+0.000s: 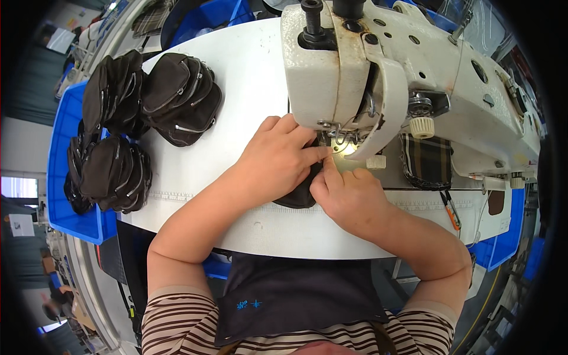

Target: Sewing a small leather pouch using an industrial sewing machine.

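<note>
A dark brown fabric pouch lies on the white table under the head of a white sewing machine; my hands and the machine hide much of it. From its left side my left hand grips the pouch, fingers curled and thumb reaching toward the lit needle area. My right hand is closed at the pouch's right edge, its index finger stretched up to the needle area and touching or nearly touching the left thumb. The exact pinch of the fingertips is hard to see.
Several dark zippered pouches are piled at the left, partly in a blue bin. Right of the needle lies a stack of dark striped fabric pieces, with an orange-handled cutting tool nearby. A ruler strip runs along the table.
</note>
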The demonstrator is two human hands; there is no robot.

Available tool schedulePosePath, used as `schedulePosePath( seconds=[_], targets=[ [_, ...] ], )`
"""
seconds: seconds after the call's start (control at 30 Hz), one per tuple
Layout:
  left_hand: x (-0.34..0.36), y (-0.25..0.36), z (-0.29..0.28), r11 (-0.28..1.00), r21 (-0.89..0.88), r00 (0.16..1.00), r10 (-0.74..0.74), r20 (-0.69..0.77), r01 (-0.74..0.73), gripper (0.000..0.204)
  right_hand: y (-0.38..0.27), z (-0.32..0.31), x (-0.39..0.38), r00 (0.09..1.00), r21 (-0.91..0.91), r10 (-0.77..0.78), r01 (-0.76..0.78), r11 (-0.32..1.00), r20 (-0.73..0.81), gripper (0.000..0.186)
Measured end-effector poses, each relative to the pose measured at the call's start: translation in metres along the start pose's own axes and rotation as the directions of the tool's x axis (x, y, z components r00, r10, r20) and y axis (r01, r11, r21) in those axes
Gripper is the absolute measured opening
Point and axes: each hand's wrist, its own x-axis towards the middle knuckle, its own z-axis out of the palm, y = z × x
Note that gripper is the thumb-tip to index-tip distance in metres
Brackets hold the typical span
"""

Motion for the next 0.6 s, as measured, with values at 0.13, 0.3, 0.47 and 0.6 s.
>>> schedulePosePath(
  seconds=[0.13,0.3,0.47,0.6],
  targets=[
    [0.0,0.005,0.005,0.998,0.067,0.998,-0.016,-0.053,0.02,0.035,0.0,0.002,-0.001,1.0,0.019,0.008,-0.008,1.0,-0.025,0.017],
    [-0.001,0.005,0.013,0.991,0.134,0.997,-0.019,-0.08,0.03,0.038,0.0,0.001,-0.001,1.0,0.025,-0.007,0.007,1.0,0.012,0.017],
    [-0.003,0.0,0.008,0.997,0.072,0.997,-0.037,-0.068,0.041,0.034,0.001,0.0,-0.001,1.0,0.06,-0.001,-0.001,0.998,0.028,0.019],
    [-0.003,0.001,0.012,0.998,0.054,0.994,-0.02,-0.107,0.026,0.031,0.003,-0.002,-0.001,0.999,0.092,0.006,-0.011,0.996,0.052,0.017]
  ],
)
